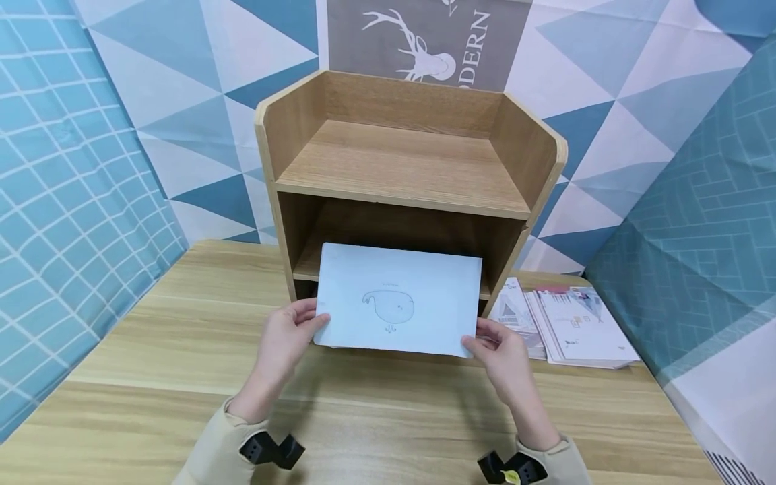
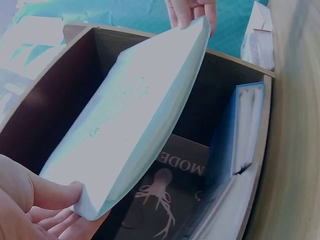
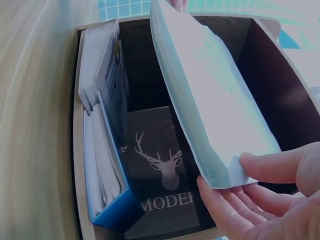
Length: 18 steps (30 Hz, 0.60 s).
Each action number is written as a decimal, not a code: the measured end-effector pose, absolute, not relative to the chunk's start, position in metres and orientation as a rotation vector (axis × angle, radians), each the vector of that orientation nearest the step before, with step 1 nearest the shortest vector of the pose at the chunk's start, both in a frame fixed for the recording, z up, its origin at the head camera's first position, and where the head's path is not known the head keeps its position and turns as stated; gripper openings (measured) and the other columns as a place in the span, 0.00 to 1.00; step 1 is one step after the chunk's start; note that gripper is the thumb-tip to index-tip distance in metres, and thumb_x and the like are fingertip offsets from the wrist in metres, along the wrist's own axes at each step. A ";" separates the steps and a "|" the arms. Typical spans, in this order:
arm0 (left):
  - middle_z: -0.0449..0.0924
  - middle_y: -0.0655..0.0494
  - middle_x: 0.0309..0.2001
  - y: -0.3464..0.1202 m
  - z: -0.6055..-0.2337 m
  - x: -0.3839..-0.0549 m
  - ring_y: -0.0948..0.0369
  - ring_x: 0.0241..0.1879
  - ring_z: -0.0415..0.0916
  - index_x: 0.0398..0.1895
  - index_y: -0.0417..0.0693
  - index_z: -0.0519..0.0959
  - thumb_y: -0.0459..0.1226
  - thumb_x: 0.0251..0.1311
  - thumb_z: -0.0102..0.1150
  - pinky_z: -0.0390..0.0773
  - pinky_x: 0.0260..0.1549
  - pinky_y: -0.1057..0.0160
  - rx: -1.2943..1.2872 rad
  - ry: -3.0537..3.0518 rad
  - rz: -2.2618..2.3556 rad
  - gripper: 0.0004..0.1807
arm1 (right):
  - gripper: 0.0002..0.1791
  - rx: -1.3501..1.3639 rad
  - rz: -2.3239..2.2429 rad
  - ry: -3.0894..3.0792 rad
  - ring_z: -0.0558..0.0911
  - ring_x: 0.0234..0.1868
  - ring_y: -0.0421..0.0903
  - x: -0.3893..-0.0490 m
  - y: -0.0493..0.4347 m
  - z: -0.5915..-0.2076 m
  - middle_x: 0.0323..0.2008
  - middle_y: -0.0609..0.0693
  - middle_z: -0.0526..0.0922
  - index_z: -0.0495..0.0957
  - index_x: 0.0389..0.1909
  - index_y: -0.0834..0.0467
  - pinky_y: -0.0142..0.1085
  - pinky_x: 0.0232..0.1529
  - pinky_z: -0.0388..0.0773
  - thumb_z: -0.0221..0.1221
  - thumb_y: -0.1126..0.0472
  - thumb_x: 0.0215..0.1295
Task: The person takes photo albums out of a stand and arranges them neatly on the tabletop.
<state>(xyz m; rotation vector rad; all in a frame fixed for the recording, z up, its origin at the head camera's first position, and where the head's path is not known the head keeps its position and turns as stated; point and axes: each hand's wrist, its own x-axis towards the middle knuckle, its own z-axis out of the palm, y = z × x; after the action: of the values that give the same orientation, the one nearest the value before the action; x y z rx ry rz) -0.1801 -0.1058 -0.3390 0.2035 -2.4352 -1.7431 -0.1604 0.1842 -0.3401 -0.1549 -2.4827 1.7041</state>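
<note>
Both hands hold a stack of white paper (image 1: 436, 303) with a whale drawn in pencil on its top face. The left hand (image 1: 286, 337) pinches its left edge, thumb (image 2: 60, 195) on top and fingers beneath. At the opposite edge, the right hand (image 1: 503, 353) grips the lower right corner, thumb (image 3: 270, 165) over the face. The stack is tilted in front of a wooden desktop shelf (image 1: 400, 165), overlapping its lower openings in the head view. Both wrist views show the stack's layered edge bowed.
Inside the shelf's lowest opening lie a blue-covered book (image 2: 227, 135) and white-paged books (image 3: 100, 60); behind them shows a dark panel (image 3: 165, 210) printed with a deer. White booklets (image 1: 582, 327) lie right of the shelf on the wooden table (image 1: 388, 411). Patterned cloth walls surround it.
</note>
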 end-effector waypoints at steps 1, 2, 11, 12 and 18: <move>0.80 0.41 0.42 -0.105 -0.340 -0.180 0.63 0.38 0.76 0.49 0.33 0.75 0.32 0.57 0.57 0.74 0.30 0.76 0.199 -2.426 -1.782 0.17 | 0.21 -0.156 1.716 -2.482 0.80 0.42 0.47 -0.161 0.185 -0.341 0.48 0.66 0.76 0.70 0.52 0.72 0.23 0.35 0.75 0.58 0.71 0.56; 0.80 0.40 0.43 -0.105 -0.341 -0.181 0.64 0.38 0.76 0.49 0.32 0.75 0.31 0.57 0.56 0.74 0.30 0.76 0.196 -2.417 -1.804 0.17 | 0.21 -0.156 1.723 -2.482 0.80 0.41 0.46 -0.161 0.186 -0.341 0.48 0.67 0.76 0.70 0.52 0.72 0.22 0.35 0.75 0.58 0.71 0.56; 0.80 0.42 0.41 -0.102 -0.347 -0.180 0.72 0.31 0.73 0.48 0.32 0.75 0.29 0.57 0.55 0.73 0.28 0.75 0.153 -2.404 -1.885 0.15 | 0.20 -0.156 1.709 -2.526 0.79 0.39 0.41 -0.159 0.193 -0.345 0.46 0.64 0.76 0.70 0.50 0.71 0.22 0.35 0.75 0.58 0.71 0.56; 0.80 0.41 0.41 -0.101 -0.347 -0.180 0.72 0.31 0.73 0.48 0.32 0.75 0.28 0.57 0.55 0.73 0.28 0.75 0.142 -2.402 -1.886 0.15 | 0.19 -0.154 1.709 -2.531 0.79 0.39 0.42 -0.159 0.194 -0.346 0.45 0.64 0.77 0.69 0.50 0.71 0.22 0.35 0.75 0.58 0.71 0.56; 0.81 0.40 0.39 -0.095 -0.352 -0.180 0.68 0.33 0.76 0.46 0.32 0.75 0.27 0.56 0.55 0.73 0.30 0.76 0.066 -2.410 -1.856 0.14 | 0.19 -0.138 1.726 -2.537 0.78 0.39 0.42 -0.155 0.199 -0.347 0.45 0.63 0.76 0.69 0.50 0.70 0.23 0.36 0.75 0.57 0.72 0.57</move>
<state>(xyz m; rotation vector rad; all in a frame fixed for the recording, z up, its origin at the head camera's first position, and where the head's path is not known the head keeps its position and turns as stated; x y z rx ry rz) -0.1797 -0.0950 -0.3518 0.0656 -2.4102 -1.8565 -0.1549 0.1988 -0.3466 -0.1382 -2.5366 1.7262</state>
